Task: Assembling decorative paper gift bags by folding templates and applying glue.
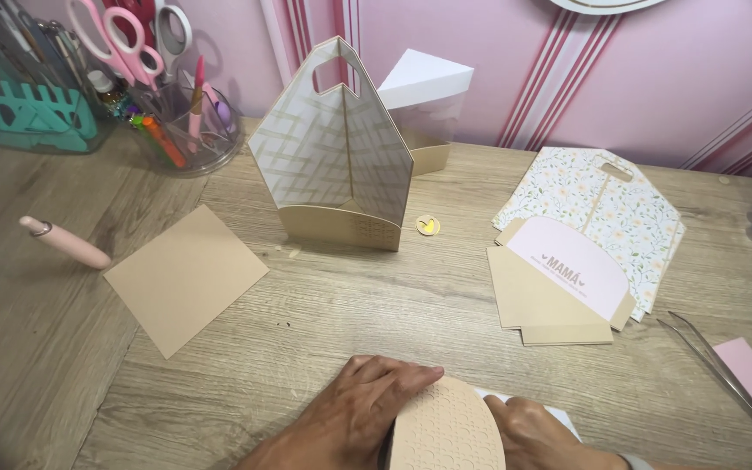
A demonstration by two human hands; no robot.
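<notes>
At the bottom edge, my left hand [354, 413] and my right hand [537, 435] together hold a beige embossed card piece [447, 428] with a rounded top. Left fingers press on its left side; the right hand grips its right side. A white sheet [563, 416] peeks out under the right hand. Beyond them stands an upright folded paper carrier [337, 148] with a woven pattern, a cut-out handle and a beige base.
A beige square card [183, 277] and a pink pen-like tool [64, 243] lie left. A clear holder with scissors [163, 96] stands back left. Floral cut-outs and beige pieces [580, 252] lie right, tweezers [724, 370] far right, a white-lidded box [424, 104] behind.
</notes>
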